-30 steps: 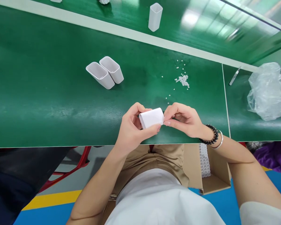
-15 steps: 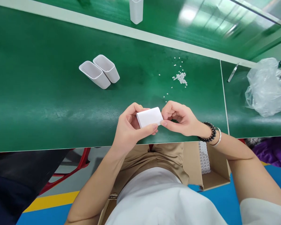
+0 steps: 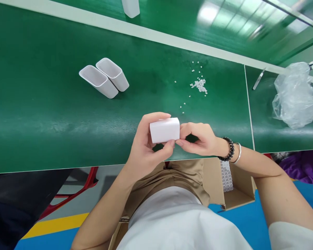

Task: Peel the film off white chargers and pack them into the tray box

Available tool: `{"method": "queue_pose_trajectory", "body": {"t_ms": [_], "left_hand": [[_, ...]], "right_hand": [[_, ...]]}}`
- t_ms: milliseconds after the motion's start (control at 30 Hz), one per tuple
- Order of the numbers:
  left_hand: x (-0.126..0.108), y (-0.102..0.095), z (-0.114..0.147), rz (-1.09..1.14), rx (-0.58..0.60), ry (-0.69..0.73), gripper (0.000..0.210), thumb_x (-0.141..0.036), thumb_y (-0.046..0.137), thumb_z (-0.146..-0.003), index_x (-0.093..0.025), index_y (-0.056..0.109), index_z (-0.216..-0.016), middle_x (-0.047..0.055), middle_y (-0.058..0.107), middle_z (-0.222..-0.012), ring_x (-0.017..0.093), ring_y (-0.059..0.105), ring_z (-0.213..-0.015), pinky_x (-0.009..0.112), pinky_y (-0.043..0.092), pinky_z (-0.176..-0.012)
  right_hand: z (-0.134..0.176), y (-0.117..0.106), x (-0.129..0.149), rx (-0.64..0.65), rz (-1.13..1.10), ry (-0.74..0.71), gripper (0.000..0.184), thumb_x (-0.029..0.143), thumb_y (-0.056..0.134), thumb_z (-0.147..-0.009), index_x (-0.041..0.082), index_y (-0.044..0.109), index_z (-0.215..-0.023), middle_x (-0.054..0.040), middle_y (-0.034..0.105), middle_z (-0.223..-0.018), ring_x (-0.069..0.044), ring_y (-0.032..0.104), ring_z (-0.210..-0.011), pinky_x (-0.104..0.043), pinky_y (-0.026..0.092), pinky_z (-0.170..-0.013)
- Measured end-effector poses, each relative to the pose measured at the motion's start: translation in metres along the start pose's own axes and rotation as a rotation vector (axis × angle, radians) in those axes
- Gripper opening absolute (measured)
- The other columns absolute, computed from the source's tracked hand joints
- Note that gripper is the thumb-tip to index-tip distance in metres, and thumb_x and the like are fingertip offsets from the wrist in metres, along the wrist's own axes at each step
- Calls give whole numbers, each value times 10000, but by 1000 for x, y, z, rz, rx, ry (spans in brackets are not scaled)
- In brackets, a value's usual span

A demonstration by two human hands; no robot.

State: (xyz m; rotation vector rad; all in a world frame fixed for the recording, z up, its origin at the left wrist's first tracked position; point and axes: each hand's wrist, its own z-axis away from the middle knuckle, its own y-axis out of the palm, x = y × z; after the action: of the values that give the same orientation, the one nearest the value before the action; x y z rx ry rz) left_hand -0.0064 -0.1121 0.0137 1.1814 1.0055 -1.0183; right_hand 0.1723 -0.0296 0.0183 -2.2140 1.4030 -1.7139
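Note:
My left hand is closed around a white plastic case, gripping it between thumb and fingers just above the table's front edge. The case lies sideways, its smooth broad face towards me. At its right end, my right hand has thumb and index finger drawn together in a pinch against the edge; whatever sits between those fingertips is too small or hidden to make out. Beyond the hands, a loose heap of tiny clear pieces is scattered on the green table.
Two white open-ended cases lie side by side at the left. Another white case stands at the far edge. Tweezers and a clear plastic bag are at the right. A cardboard box with stacked parts is below the table.
The white case has turned level in my left hand, with more of its face towards me. My right hand has shifted slightly down and left, staying at the case's right end.

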Motion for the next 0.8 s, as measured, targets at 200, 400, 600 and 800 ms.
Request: {"method": "queue_pose_trajectory", "body": {"t_ms": [200, 400, 600, 800], "left_hand": [[-1, -7, 1, -125, 32, 104, 469, -146, 805, -691, -276, 640, -1110, 25, 644, -984, 142, 625, -757, 229, 539, -622], [-7, -11, 1, -199, -5, 80, 503, -157, 864, -587, -251, 682, -1047, 29, 657, -944, 140, 596, -715, 217, 509, -566], [-8, -14, 2, -232, 43, 107, 487, -198, 837, -681, -266, 677, -1136, 39, 662, -979, 139, 608, -732, 201, 515, -572], [-4, -17, 2, -286, 83, 165, 474, -209, 822, -724, -281, 659, -1163, 25, 663, -972, 122, 606, -729, 182, 500, -580]], "right_hand": [[4, 0, -1, 68, 44, -85, 125, 237, 522, -1031, 212, 494, -912, 27, 604, -694, -74, 514, -566, -191, 386, -530], [5, 0, 3, 68, 23, -74, 125, 253, 502, -1045, 212, 497, -927, 31, 594, -691, -78, 508, -548, -207, 367, -506], [3, 0, 6, 33, -11, -52, 129, 250, 515, -1041, 209, 516, -919, 24, 616, -692, -74, 510, -547, -194, 388, -504], [4, -2, 7, 48, -40, -33, 106, 233, 553, -1025, 200, 546, -925, 12, 654, -704, -75, 550, -568, -183, 412, -519]]}}
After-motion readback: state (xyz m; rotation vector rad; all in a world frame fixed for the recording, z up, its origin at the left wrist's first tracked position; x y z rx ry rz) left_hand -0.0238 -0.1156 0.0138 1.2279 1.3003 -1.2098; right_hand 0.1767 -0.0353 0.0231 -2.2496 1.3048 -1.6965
